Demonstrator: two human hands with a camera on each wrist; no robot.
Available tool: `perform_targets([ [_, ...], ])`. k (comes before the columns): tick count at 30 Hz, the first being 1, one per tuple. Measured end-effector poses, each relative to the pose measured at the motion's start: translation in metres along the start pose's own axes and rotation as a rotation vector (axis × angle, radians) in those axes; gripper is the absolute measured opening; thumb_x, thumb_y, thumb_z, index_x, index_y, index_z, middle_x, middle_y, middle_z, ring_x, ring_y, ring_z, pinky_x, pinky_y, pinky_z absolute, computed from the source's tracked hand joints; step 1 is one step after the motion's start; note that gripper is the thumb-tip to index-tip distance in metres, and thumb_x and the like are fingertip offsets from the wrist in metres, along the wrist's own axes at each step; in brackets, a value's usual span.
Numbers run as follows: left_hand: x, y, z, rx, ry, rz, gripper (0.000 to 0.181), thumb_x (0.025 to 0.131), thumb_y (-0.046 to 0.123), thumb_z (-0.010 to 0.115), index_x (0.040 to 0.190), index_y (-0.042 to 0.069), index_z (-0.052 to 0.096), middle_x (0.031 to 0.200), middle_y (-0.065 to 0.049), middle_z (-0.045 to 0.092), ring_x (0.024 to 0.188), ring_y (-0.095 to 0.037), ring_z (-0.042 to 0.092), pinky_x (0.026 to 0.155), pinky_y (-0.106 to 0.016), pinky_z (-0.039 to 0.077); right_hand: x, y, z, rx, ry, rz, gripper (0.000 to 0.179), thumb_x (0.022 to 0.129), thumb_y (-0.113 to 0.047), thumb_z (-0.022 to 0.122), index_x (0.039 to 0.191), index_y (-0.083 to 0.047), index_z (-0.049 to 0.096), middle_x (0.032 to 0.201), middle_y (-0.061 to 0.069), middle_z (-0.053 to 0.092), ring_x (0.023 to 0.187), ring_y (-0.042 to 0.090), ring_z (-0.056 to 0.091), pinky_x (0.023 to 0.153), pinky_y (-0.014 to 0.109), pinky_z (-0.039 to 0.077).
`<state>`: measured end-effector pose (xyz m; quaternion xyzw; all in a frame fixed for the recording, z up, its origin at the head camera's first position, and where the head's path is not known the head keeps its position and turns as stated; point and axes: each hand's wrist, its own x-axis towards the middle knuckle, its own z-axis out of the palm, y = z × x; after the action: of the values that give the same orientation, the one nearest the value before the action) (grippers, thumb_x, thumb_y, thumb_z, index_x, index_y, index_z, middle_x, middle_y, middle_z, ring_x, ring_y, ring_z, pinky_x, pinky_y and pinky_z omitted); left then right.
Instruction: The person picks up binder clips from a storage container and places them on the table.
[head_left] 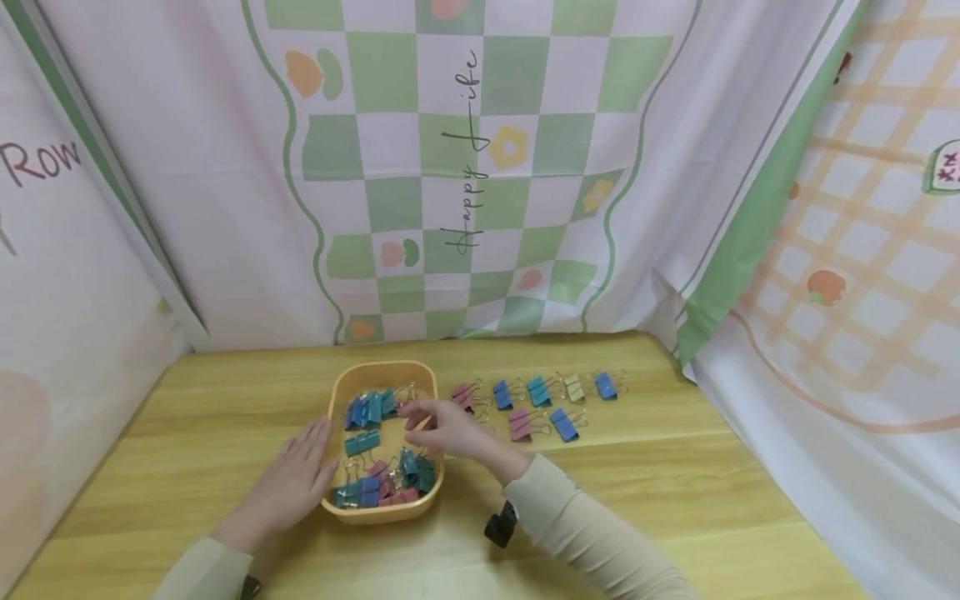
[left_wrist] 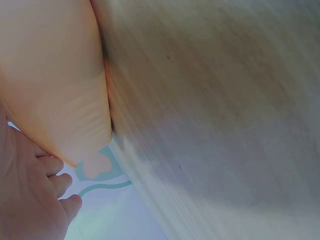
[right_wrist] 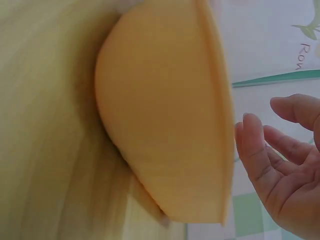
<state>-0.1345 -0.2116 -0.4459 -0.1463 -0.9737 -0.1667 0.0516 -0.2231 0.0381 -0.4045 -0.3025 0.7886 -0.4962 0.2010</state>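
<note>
Orange tray (head_left: 384,517) on the tabletop (head_left: 195,433), left of the laid-out clips (head_left: 539,390), long axis running away from the person | those clips' wire handles point right | right hand (head_left: 453,429) covers part of the tray's right rim; heaped clips (head_left: 363,442) inside overlap, hard to separate | its thumb and fingers parted, grasping nothing I can see | left hand (head_left: 296,471) unclenched, fingers extended along the tray's left side

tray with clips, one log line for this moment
left hand touching tray | right hand over tray, holding nothing | binder clips inside tray | more clips on table alongside
</note>
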Motion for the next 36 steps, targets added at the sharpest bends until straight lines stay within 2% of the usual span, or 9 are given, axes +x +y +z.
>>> perform_targets([
  [4, 0.0, -0.001, 0.001, -0.004, -0.006, -0.002, 0.06, 0.1, 0.029, 0.036, 0.142, -0.01, 0.017, 0.147, -0.024, 0.016, 0.134, -0.04, 0.014, 0.107, -0.053, 0.015, 0.001, 0.003, 0.006, -0.027, -0.015, 0.03, 0.03, 0.085, -0.004, 0.064, 0.115, 0.0, 0.058, 0.097, 0.009, 0.059, 0.073, 0.03, 0.06, 0.058, 0.042, 0.055],
  [8, 0.0, 0.0, 0.001, -0.007, -0.006, -0.004, 0.06, 0.1, 0.029, 0.036, 0.142, -0.01, 0.017, 0.147, -0.024, 0.016, 0.134, -0.041, 0.014, 0.107, -0.053, 0.015, 0.003, 0.004, 0.011, -0.059, -0.037, 0.055, 0.032, 0.085, -0.005, 0.064, 0.116, 0.001, 0.057, 0.102, 0.014, 0.059, 0.066, 0.026, 0.059, 0.05, 0.035, 0.054],
  [12, 0.0, 0.0, 0.0, -0.006, -0.001, -0.004, 0.059, 0.1, 0.029, 0.036, 0.141, -0.01, 0.018, 0.147, -0.024, 0.016, 0.134, -0.041, 0.015, 0.107, -0.053, 0.015, 0.004, 0.002, 0.015, -0.103, -0.042, 0.074, 0.033, 0.083, -0.005, 0.066, 0.115, -0.002, 0.058, 0.102, 0.01, 0.06, 0.061, 0.021, 0.059, 0.046, 0.03, 0.053],
  [21, 0.0, 0.001, -0.001, -0.006, 0.001, 0.002, 0.059, 0.1, 0.028, 0.036, 0.141, -0.01, 0.018, 0.147, -0.023, 0.016, 0.134, -0.04, 0.014, 0.107, -0.053, 0.015, 0.008, -0.002, 0.019, -0.2, -0.099, 0.101, 0.026, 0.084, 0.002, 0.062, 0.111, 0.001, 0.061, 0.099, 0.011, 0.063, 0.045, 0.016, 0.055, 0.044, 0.031, 0.052],
  [27, 0.0, 0.002, -0.001, -0.005, 0.002, 0.002, 0.058, 0.1, 0.027, 0.036, 0.141, -0.01, 0.019, 0.147, -0.024, 0.017, 0.134, -0.04, 0.015, 0.106, -0.053, 0.016, 0.007, -0.006, 0.02, -0.246, -0.107, 0.115, 0.021, 0.084, 0.004, 0.06, 0.105, 0.003, 0.064, 0.091, 0.01, 0.066, 0.045, 0.016, 0.055, 0.046, 0.032, 0.053],
  [36, 0.0, 0.001, -0.001, -0.006, 0.003, 0.0, 0.058, 0.1, 0.028, 0.035, 0.141, -0.01, 0.018, 0.147, -0.024, 0.017, 0.134, -0.04, 0.015, 0.107, -0.053, 0.015, 0.008, -0.006, 0.022, -0.275, -0.099, 0.102, 0.015, 0.083, 0.001, 0.064, 0.098, 0.001, 0.068, 0.078, 0.001, 0.065, 0.046, 0.014, 0.055, 0.047, 0.031, 0.053],
])
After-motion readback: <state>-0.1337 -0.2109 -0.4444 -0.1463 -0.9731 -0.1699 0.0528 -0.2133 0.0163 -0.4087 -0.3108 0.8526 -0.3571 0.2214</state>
